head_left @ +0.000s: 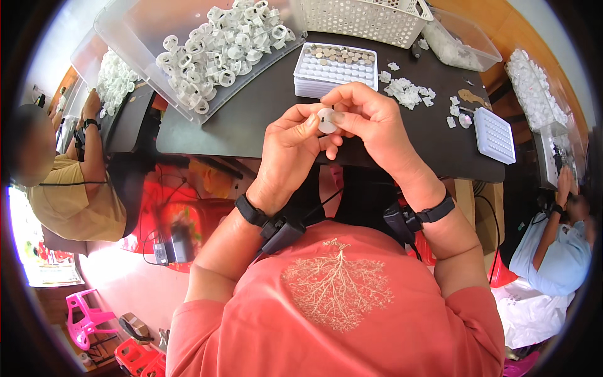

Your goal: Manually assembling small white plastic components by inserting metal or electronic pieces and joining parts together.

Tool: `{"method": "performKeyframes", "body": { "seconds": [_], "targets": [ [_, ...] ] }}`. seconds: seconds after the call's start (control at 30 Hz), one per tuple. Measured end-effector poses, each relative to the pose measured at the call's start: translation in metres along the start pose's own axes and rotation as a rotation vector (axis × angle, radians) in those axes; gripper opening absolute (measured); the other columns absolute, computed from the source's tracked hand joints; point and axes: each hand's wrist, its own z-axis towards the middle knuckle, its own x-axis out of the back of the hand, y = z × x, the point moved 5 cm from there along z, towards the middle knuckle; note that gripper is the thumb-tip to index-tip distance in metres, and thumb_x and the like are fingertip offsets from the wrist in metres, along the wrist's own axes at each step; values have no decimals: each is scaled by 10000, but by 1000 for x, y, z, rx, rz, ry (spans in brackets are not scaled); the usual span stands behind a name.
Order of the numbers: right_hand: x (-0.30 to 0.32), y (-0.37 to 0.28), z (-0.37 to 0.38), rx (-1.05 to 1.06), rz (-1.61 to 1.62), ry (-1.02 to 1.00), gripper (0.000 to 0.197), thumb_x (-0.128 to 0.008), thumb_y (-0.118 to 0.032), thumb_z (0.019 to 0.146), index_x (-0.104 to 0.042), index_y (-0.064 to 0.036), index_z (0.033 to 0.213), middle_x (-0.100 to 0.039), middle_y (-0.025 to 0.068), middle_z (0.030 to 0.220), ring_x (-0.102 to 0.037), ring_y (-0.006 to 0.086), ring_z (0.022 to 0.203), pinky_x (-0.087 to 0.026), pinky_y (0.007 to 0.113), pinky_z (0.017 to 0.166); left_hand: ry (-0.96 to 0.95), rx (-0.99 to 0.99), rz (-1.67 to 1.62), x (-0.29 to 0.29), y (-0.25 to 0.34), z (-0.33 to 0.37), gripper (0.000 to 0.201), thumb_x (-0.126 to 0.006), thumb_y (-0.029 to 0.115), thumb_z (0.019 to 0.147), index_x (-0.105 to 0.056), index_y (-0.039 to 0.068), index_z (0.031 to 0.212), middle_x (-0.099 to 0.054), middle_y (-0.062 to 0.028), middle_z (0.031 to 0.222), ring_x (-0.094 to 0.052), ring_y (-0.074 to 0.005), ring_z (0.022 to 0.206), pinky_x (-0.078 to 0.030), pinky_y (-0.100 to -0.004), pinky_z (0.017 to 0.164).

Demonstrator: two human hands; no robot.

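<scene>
Between my two hands, above the near edge of the dark table, is a small round white plastic part (pixel 326 121). My left hand (pixel 290 141) pinches its left side with thumb and forefinger. From the right, my right hand (pixel 370 119) has its thumb pressed against the same part, fingers curled behind it. Just beyond my hands stands a stack of white trays (pixel 303 80), the top one holding several round coin-like metal discs (pixel 336 54) in its far rows. To the right of the stack lies a loose pile of small white plastic pieces (pixel 407 92).
A clear bin (pixel 135 47) full of white plastic parts (pixel 226 47) stands at the back left. Behind the trays is a white perforated basket (pixel 361 22). Another white tray (pixel 495 137) sits at the table's right end. People work at left (pixel 78 195) and right (pixel 553 251).
</scene>
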Motion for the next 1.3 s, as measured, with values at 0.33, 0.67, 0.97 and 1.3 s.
{"method": "performKeyframes", "body": {
  "seconds": [0.33, 0.67, 0.97, 1.3],
  "targets": [
    [-7, 0, 3, -7, 17, -2, 128, -628, 22, 922, -635, 4, 1048, -580, 15, 746, -605, 78, 626, -517, 237, 577, -12, -76, 40, 0, 0, 1, 273, -631, 226, 989, -605, -12, 1118, -667, -136, 1004, -650, -245, 819, -507, -355, 645],
    [-3, -22, -7, -173, 21, -119, 160, -656, 2, 900, -654, -10, 1060, -654, 27, 814, -632, 101, 679, -493, 233, 556, -77, -5, -71, -2, 1, -4, 248, -643, 149, 970, -613, -36, 1131, -670, -165, 1001, -676, -271, 803, -561, -368, 606],
    [145, -98, 163, 132, -936, 336, 256, -695, -90, 765, -697, -20, 1011, -703, 84, 831, -660, 165, 673, -530, 319, 595, -42, 141, 30, -13, 17, 0, 304, -629, 141, 972, -612, -30, 1221, -678, -177, 982, -677, -272, 829, -554, -337, 628],
    [-65, -56, 198, 278, -1471, -476, 382, -680, -168, 773, -668, -62, 1140, -690, 152, 968, -663, 337, 902, -509, 433, 793, 407, -170, 261, 55, 80, -8, 296, -619, 9, 930, -613, -52, 1220, -665, -170, 1094, -673, -237, 888, -547, -300, 669]
  ]
}}
